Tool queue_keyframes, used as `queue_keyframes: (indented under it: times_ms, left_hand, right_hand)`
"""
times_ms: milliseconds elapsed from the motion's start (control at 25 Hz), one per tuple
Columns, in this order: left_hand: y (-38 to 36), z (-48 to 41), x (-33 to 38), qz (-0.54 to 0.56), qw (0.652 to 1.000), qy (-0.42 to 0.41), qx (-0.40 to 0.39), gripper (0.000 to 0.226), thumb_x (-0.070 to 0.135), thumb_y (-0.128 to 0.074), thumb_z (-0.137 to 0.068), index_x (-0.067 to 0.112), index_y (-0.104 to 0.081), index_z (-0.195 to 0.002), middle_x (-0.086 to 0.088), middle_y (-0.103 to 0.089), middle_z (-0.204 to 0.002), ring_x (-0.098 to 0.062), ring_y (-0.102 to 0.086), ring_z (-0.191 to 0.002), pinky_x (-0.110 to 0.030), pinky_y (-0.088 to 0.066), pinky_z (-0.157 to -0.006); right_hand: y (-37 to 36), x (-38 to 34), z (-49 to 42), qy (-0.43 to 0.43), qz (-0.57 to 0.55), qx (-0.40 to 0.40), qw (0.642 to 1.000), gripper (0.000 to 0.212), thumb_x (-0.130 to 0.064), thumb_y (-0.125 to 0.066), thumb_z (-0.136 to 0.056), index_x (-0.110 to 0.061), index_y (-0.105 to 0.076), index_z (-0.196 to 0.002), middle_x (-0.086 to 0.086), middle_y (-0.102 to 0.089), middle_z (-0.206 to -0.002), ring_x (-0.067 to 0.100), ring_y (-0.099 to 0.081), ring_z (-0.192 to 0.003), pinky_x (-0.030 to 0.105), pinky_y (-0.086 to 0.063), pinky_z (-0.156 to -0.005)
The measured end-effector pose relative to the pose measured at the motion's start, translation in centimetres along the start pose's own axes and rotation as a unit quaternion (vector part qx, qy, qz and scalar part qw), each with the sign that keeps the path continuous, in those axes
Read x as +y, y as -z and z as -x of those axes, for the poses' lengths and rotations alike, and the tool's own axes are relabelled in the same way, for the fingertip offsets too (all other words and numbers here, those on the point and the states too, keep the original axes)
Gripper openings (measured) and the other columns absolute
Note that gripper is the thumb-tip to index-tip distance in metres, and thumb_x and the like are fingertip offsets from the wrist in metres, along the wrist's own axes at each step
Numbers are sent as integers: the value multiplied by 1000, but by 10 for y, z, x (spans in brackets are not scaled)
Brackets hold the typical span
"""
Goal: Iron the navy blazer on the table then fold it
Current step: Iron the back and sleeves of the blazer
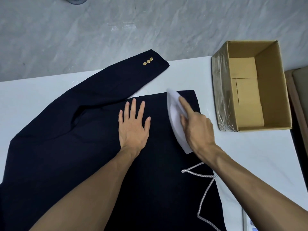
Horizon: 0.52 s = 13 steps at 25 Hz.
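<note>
The navy blazer (83, 147) lies spread flat over the white table (250, 155), back side up. One sleeve (126, 75) stretches to the far edge and shows three gold buttons at the cuff. My left hand (133, 124) presses flat on the cloth with fingers straight and spread. Just to its right, my right hand (196, 129) grips the handle of a white iron (175, 114), index finger stretched along the top. The iron stands on the blazer near its right hem, tip pointing away from me. Its braided white cord (205, 194) trails back over the cloth.
An open cardboard box (273, 90), one side wrapped in clear film, stands at the table's far right. Beyond the far table edge is grey marble-look floor. A dark ribbed bin (75, 0) shows at the top left. A small white object (248, 222) sits at the bottom right.
</note>
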<state>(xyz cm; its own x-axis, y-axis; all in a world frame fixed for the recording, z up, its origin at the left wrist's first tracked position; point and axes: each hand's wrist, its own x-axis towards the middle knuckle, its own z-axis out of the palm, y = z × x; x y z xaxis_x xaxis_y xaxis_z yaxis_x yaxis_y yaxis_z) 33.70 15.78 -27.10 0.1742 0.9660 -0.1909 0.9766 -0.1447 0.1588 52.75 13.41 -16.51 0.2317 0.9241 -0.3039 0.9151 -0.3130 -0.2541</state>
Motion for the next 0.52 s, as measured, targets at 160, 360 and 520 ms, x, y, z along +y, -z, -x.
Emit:
queue_keyframes:
  times_ms: [160, 360, 520]
  left_hand:
    - [1, 0, 0, -4, 1000, 0, 0, 58, 50, -18, -104, 29, -9, -158, -4, -9, -166, -24, -4, -153, -44, -6, -124]
    - [0, 0, 1, -4, 1000, 5, 0, 60, 51, -19, -104, 26, -7, -158, -3, -9, -166, -23, -3, -153, -44, -5, -125]
    - [-2, 0, 0, -4, 1000, 8, 4, 62, 50, -19, -104, 22, -7, -158, -3, -10, -166, -22, -4, -153, -43, -6, -125]
  right_hand:
    - [-2, 4, -4, -24, 38, 15, 999, 58, -22, -38, -102, -41, -16, -152, 4, -42, -61, 29, -42, -56, 36, -31, -58]
    - [12, 34, -11, -113, 1, 44, 993, 55, -24, -41, -102, -37, -22, -153, 4, -41, -61, 29, -40, -61, 37, -33, -62]
    - [11, 17, -4, -42, -19, 32, 998, 53, -31, -38, -103, -38, -21, -153, 6, -48, -67, 30, -41, -61, 37, -33, -59]
